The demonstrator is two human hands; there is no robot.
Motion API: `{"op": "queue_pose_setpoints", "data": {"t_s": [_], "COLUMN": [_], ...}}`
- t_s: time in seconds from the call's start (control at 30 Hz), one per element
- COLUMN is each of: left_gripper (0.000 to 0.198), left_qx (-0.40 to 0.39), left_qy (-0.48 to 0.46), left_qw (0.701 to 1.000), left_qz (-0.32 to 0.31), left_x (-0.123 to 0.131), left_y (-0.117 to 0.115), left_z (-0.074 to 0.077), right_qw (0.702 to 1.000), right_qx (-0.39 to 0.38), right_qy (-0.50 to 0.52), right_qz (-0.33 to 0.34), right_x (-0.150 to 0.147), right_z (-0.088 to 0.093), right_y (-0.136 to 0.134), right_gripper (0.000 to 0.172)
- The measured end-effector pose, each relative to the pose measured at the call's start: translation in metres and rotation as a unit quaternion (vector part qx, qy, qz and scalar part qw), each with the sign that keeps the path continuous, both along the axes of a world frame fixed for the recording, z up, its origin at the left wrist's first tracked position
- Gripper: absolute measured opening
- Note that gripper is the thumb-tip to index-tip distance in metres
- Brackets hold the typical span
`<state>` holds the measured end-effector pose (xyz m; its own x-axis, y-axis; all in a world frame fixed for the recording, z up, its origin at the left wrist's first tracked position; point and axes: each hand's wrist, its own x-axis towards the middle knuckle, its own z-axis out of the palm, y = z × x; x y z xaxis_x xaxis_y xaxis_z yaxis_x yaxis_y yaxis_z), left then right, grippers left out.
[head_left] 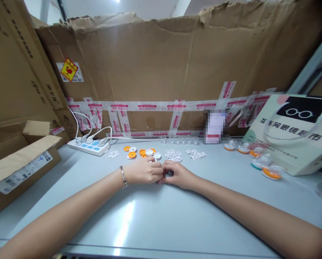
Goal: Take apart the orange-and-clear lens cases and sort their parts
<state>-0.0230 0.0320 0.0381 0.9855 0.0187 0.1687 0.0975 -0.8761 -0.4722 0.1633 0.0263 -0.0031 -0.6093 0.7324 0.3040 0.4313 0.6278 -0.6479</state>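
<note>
My left hand and my right hand meet over the middle of the table, fingertips touching. Both are closed in a pinch, and whatever lies between the fingers is hidden. Just beyond my left hand lie several orange discs and white discs, round and rimmed. Past my right hand sit a pile of small white pieces and a second pile of small white parts. Small white rings lie farther left. Several clear cups stand in a row behind the piles.
A white power strip with plugged cables lies at the back left, near an open cardboard box. On the right, clear-topped pieces with coloured bases stand before a paper bag. A blurred phone leans on the cardboard wall.
</note>
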Motion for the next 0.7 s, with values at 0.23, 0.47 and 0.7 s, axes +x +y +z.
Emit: {"op": "queue_pose_setpoints", "data": {"t_s": [0.23,0.47,0.7], "left_gripper": [0.017,0.009,0.008], "left_qx": [-0.088,-0.164,-0.08], "left_qy": [-0.093,-0.167,-0.054], "left_qw": [0.991,0.967,0.97], "left_qz": [0.05,0.1,0.224], "left_x": [0.001,-0.017,-0.053], "left_y": [-0.003,-0.004,-0.007], "left_z": [-0.009,0.01,0.031], "right_qw": [1.0,1.0,0.999], "right_qx": [-0.003,-0.016,-0.048], "right_qy": [-0.006,-0.014,-0.007], "right_qz": [0.006,-0.002,-0.008], "right_x": [0.0,0.0,-0.001], "right_z": [0.001,0.005,0.006], "right_y": [-0.001,-0.005,-0.007], "right_gripper": [0.017,0.026,0.027]}}
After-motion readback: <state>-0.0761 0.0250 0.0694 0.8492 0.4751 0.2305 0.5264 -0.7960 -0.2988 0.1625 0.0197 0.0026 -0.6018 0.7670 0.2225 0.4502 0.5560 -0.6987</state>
